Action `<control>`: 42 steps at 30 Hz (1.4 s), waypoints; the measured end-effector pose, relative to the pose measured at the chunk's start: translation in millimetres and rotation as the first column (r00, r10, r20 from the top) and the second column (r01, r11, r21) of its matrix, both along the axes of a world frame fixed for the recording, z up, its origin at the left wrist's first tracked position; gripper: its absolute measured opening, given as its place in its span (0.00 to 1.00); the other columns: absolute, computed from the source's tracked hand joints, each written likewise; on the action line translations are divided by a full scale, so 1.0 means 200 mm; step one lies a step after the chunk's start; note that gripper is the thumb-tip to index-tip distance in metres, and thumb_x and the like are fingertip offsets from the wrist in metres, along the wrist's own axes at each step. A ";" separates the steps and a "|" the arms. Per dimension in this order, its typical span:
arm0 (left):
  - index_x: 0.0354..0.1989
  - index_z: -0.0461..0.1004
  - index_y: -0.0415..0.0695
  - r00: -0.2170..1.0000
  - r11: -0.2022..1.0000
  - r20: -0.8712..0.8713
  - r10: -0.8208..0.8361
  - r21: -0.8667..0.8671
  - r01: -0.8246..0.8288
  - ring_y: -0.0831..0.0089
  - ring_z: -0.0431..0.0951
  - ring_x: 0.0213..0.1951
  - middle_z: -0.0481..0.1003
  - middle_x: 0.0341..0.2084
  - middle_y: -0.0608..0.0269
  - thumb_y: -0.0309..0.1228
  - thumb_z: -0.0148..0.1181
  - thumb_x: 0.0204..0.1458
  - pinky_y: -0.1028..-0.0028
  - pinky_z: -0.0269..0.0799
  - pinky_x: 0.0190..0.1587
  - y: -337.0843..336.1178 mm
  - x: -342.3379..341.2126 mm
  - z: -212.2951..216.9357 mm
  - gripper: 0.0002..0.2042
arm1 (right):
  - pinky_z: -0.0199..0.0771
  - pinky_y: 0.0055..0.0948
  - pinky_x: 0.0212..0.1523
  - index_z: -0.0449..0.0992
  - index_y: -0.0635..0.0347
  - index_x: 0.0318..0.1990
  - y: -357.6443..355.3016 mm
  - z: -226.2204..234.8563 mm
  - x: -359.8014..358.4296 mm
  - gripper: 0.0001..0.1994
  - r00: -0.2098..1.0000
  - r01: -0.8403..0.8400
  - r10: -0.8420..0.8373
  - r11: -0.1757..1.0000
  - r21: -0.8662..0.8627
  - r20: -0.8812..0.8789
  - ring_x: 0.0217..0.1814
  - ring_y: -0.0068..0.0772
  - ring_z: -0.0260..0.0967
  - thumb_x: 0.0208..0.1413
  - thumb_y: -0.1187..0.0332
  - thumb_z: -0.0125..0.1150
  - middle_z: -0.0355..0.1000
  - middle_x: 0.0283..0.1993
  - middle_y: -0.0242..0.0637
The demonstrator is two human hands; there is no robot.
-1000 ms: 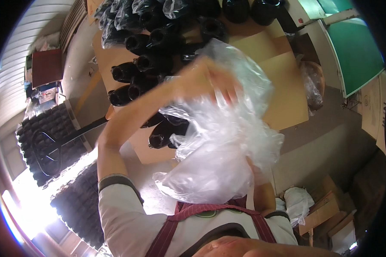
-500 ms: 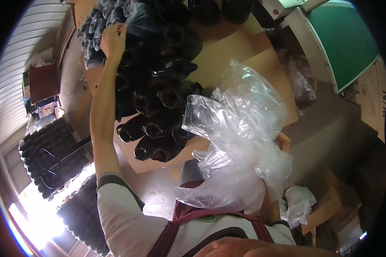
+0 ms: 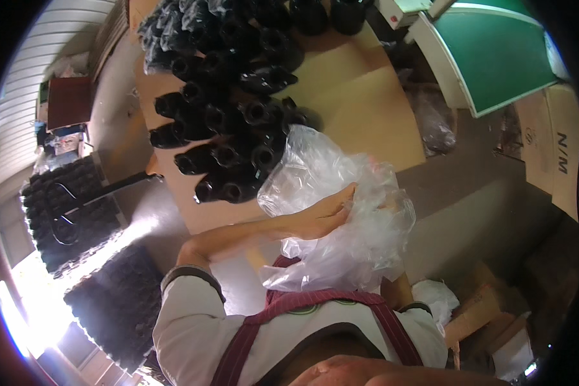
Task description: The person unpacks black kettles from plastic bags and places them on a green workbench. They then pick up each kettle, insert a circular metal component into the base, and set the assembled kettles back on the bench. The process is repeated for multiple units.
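A crumpled bundle of clear plastic bags [image 3: 373, 248] is in front of my chest. My left hand [image 3: 325, 217] reaches across to it, fingers pinched together on the plastic. My right forearm [image 3: 397, 291] comes up behind the bundle; the plastic hides most of that hand, which appears to hold the bags from the far side. Just beyond, glossy black jugs [image 3: 228, 154] with narrow necks and small spouts crowd together on the cardboard-covered surface [image 3: 360, 96]. At the far left, several jugs are wrapped in clear plastic [image 3: 167, 32].
A green-topped table [image 3: 495, 58] is at the far right, with cardboard boxes [image 3: 553, 148] beside it. Stacks of dark ridged pieces [image 3: 71, 215] are on the left. White plastic [image 3: 434, 299] and open cartons [image 3: 473, 315] lie at lower right.
My left hand has come back from the wrapped jugs at the far left and now grips the plastic bags. The bundle has shifted slightly left, and the view has tilted.
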State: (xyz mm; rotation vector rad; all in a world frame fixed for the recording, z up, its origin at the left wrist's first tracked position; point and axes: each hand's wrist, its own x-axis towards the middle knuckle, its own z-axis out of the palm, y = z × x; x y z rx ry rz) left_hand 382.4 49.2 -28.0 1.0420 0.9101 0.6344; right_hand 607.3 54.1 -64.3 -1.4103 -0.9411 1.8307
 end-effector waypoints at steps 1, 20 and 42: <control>0.75 0.37 0.36 1.000 1.000 0.029 0.004 0.005 -0.004 0.54 0.46 0.74 0.45 0.74 0.44 0.41 0.65 0.56 0.64 0.45 0.74 -0.06 0.09 -0.01 0.48 | 0.77 0.30 0.47 0.70 0.63 0.54 -0.07 0.02 0.09 0.18 1.000 0.010 -0.010 1.000 -0.029 -0.004 0.45 0.26 0.73 0.60 0.68 0.66 0.73 0.48 0.36; 0.73 0.48 0.43 0.989 0.993 0.089 0.118 -0.041 -0.114 0.62 0.60 0.67 0.61 0.64 0.56 0.31 0.81 0.30 0.63 0.54 0.70 0.38 1.77 -0.35 0.59 | 0.76 0.31 0.53 0.73 0.61 0.57 0.43 -0.15 1.37 0.21 0.785 0.484 -0.578 0.797 -0.361 -0.223 0.51 0.29 0.73 0.59 0.65 0.69 0.74 0.53 0.35; 0.73 0.51 0.41 -0.169 0.897 -0.944 0.282 0.322 -0.302 0.49 0.63 0.65 0.58 0.68 0.44 0.44 0.57 0.60 0.59 0.62 0.65 2.06 2.22 -3.66 0.37 | 0.55 0.51 0.70 0.61 0.69 0.66 0.27 -1.40 2.47 0.28 0.723 0.157 -0.069 0.985 -0.067 0.687 0.71 0.60 0.55 0.59 0.69 0.57 0.54 0.70 0.61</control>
